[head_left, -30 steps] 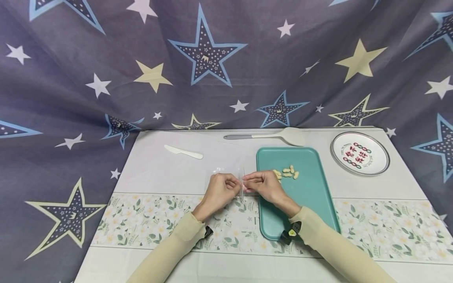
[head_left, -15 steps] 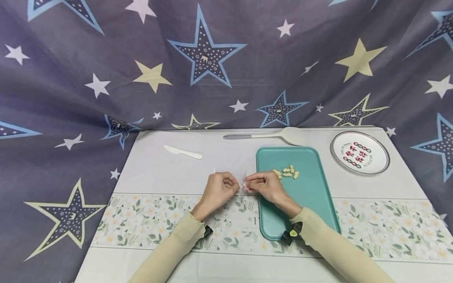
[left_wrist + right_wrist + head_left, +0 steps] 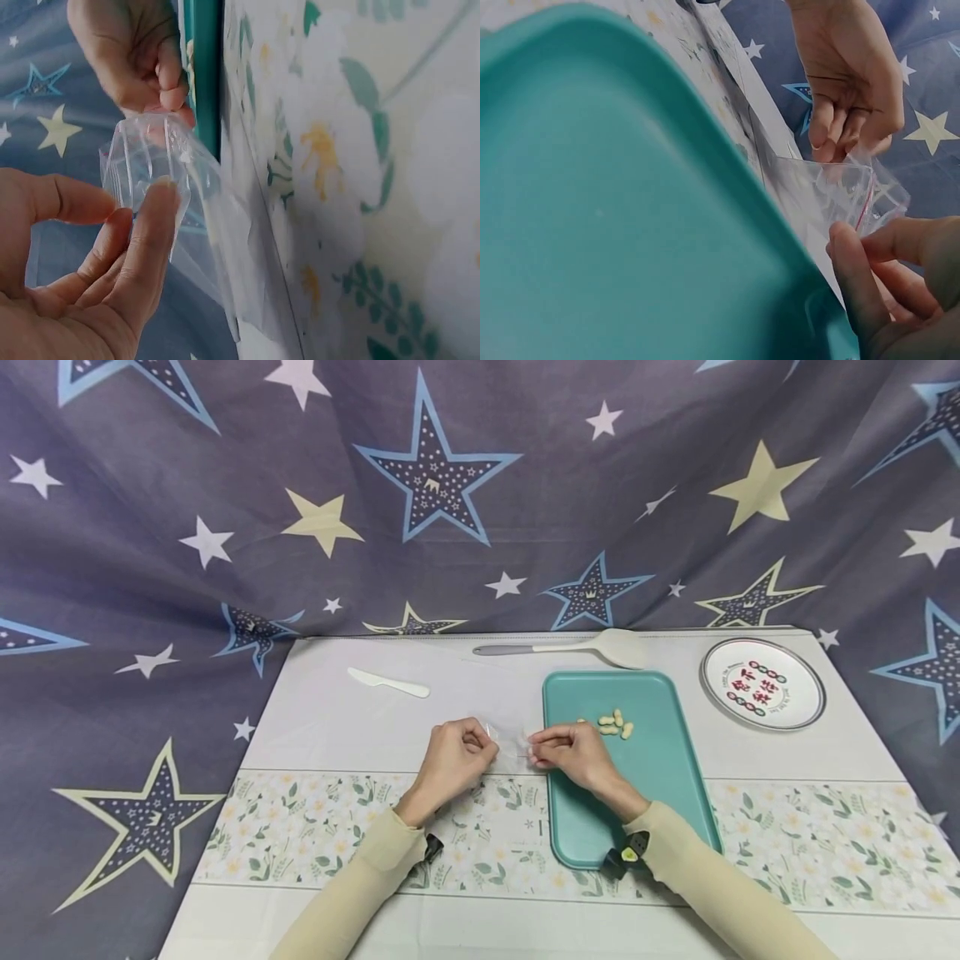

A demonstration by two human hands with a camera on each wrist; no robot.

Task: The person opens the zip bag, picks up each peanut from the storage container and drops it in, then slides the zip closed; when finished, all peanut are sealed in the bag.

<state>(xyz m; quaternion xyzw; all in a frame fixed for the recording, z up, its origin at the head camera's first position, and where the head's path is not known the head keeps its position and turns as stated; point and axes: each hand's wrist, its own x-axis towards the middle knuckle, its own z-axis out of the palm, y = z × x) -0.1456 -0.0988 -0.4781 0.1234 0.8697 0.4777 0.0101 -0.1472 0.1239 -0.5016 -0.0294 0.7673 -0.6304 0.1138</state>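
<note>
A clear plastic zip bag (image 3: 512, 755) is stretched between the two hands above the table, just left of the tray. My left hand (image 3: 454, 755) pinches one side of it between thumb and fingers. On the other side, my right hand (image 3: 572, 755) pinches the bag near its red zip line, which shows in the right wrist view. In the left wrist view the bag (image 3: 217, 232) hangs loosely, its upper part spread between the fingertips. Several peanuts (image 3: 609, 729) in their shells lie on the teal tray (image 3: 637, 810), partly behind the right hand.
A white plastic knife (image 3: 388, 682) lies at the left back. Behind the tray is a spatula (image 3: 555, 649) with a grey-tipped handle. A white plate (image 3: 795, 693) with red characters stands at the right back. A starry cloth (image 3: 480, 510) hangs behind the table.
The hands have drawn apart, the left one moving left and the right one slightly right. More of the bag now shows between them. Tray, peanuts and utensils stay put.
</note>
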